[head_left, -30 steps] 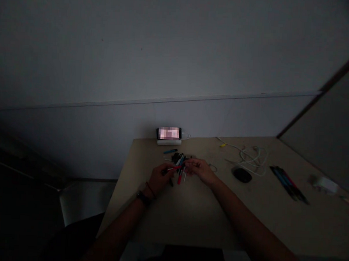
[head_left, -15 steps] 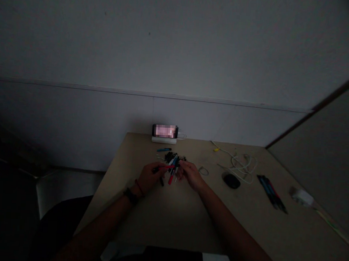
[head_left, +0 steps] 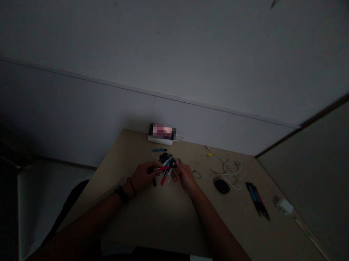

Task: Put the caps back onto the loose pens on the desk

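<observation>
Between my hands lies a red pen (head_left: pixel 161 168) with black ends, roughly level above the desk. My left hand (head_left: pixel 143 174) is closed round its left end. The fingers of my right hand (head_left: pixel 186 177) pinch the black right end; the fingertips are dim. Below and behind the held pen sits a loose heap of black pieces (head_left: pixel 163 157) and several pens, among them another red pen (head_left: pixel 163 180) pointing toward me. A short black piece (head_left: pixel 154 182) lies under my left fingers. Behind the heap is a blue pen (head_left: pixel 160 150).
At the desk's back edge a lit phone (head_left: pixel 164 132) leans on a white block (head_left: pixel 160 140). To the right are a thin loop (head_left: pixel 196 174), a black mouse (head_left: pixel 221 185), a coiled white cable (head_left: pixel 233 173), a row of pens (head_left: pixel 257 201) and a white plug (head_left: pixel 284 205).
The view has tilted and shifted, so the desk things appear a little further left. Both hands keep their hold on the red pen, which looks more fully exposed between them.
</observation>
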`<act>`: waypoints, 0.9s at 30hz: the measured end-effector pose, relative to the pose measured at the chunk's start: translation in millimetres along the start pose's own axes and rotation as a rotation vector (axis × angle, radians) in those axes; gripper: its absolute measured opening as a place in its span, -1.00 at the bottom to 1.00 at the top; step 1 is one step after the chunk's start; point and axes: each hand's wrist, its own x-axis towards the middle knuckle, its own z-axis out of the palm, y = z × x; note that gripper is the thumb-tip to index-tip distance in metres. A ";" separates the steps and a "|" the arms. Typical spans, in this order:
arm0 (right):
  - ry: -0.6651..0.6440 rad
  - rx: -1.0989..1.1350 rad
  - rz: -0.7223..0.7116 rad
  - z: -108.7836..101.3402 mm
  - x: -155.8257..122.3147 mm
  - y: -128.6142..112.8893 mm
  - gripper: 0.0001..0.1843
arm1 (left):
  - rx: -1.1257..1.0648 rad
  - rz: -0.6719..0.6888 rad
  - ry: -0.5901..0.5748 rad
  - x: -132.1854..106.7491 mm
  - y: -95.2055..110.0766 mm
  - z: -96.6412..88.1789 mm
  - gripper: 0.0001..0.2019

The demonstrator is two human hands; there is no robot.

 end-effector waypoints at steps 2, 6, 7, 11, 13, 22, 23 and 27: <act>0.011 -0.013 0.000 -0.7 0.8 1.5 -0.34 | 0.007 0.001 0.007 0.1 -1.6 0.6 -0.80; 0.033 -0.009 -0.012 -0.9 1.5 1.7 -0.35 | -0.012 0.015 -0.004 1.2 -3.5 0.8 -0.78; 0.040 0.004 -0.013 -0.7 1.5 1.2 -0.35 | -0.026 0.019 -0.003 1.6 -3.7 0.7 -0.77; 0.065 0.044 -0.008 -0.8 1.2 -0.9 -0.34 | -0.057 0.025 0.021 2.8 -4.9 0.8 -0.79; 0.073 0.045 -0.004 -1.6 1.2 -1.7 -0.33 | -0.041 0.018 0.037 3.0 -6.0 0.9 -0.79; 0.096 0.084 0.008 -2.3 1.3 -4.0 -0.31 | -0.064 0.017 0.063 3.6 -5.9 0.7 -0.76; 0.097 0.085 0.011 -2.1 1.4 -3.9 -0.31 | -0.066 0.014 0.065 3.6 -5.4 0.6 -0.76; 0.100 0.092 0.021 -2.1 2.2 -2.8 -0.33 | -0.093 0.007 0.078 3.1 -4.4 0.4 -0.73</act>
